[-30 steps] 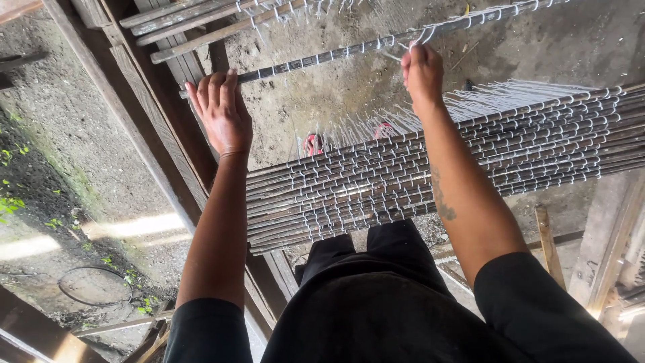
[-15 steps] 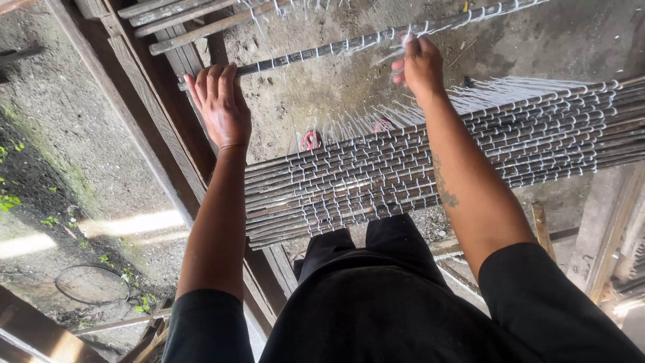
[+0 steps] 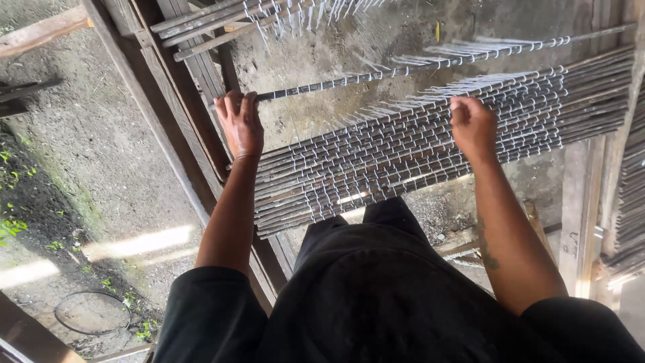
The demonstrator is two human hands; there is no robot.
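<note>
Hands sit at the near edge of a woven mat of dark slats (image 3: pixel 430 154) bound with pale cord, which spans the frame from 9 to 3 o'clock just ahead of your knees. Your left hand (image 3: pixel 240 124) has its grip closed on the end of a single loose slat (image 3: pixel 376 74) lying just beyond the mat at 12 o'clock. Your right hand (image 3: pixel 474 124) rests curled on the mat's slats; whether its grip clamps anything cannot be told.
</note>
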